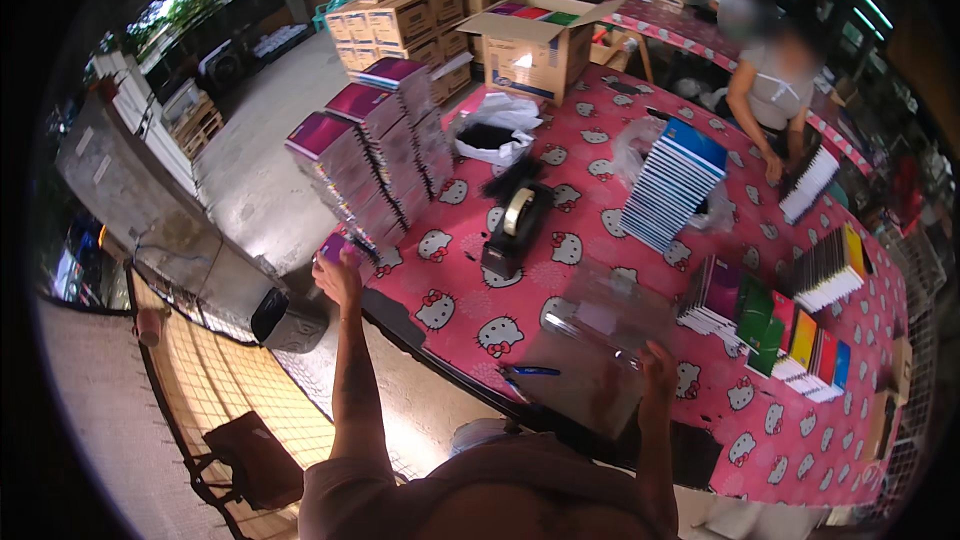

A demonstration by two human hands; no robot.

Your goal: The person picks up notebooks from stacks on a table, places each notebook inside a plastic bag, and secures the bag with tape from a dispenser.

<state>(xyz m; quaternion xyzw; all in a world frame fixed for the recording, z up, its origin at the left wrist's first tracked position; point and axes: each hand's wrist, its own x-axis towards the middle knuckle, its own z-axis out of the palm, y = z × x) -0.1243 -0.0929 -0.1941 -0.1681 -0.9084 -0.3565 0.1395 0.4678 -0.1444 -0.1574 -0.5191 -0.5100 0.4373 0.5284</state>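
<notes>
My left hand (340,278) is stretched out to the table's left edge. Its fingers are closed on a small purple-covered notebook (338,246), beside tall stacks of spiral notebooks (355,155) with purple covers. On the near side of the table, my right hand (657,372) pinches the edge of a clear plastic sleeve (597,320). The sleeve lies over a dark flat board (560,370). A blue pen or cutter (533,371) rests by the board's left corner. Farther in stands a black tape dispenser (517,225) with a roll of tape.
A tall stack of blue notebooks (672,185) leans at mid-table. Rows of colored notebooks (765,325) lie at right. Behind are a white plastic bag (495,130), an open carton (530,55) and piled cartons (400,20). A co-worker (775,90) handles notebooks across the pink table (470,285).
</notes>
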